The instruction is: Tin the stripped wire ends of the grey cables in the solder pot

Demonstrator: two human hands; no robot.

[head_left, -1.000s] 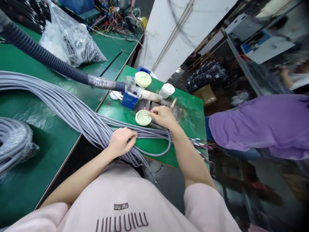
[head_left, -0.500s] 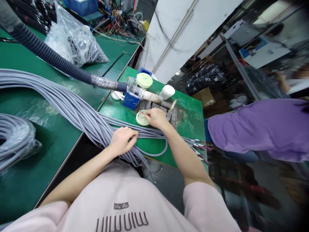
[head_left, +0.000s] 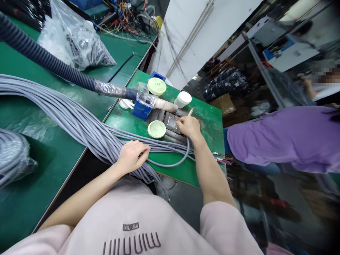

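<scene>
My right hand [head_left: 189, 126] pinches the end of a grey cable [head_left: 189, 143], whose thin red and dark wires point left from the fingertips. Those wire tips are over the shiny silvery square of a solder pot [head_left: 172, 122]; whether they touch it I cannot tell. The cable loops down below the hand. My left hand [head_left: 133, 156] is closed over the bundle of grey cables [head_left: 87, 122], fingers curled and thumb at the near side. Left of the pot lies a shallow pale-green dish [head_left: 156, 129].
A ribbed hose [head_left: 53, 65] ends over the pot, propped by a blue box [head_left: 142, 109]. Behind are a white jar [head_left: 183, 99] and a pale-green lid [head_left: 156, 86]. Bagged parts [head_left: 82, 46] lie back left. A person in a purple top [head_left: 281, 138] is at right.
My right hand moved left with the wire ends over the pale-green dish, then back right to the solder pot. My left hand has stayed on the cable bundle.
</scene>
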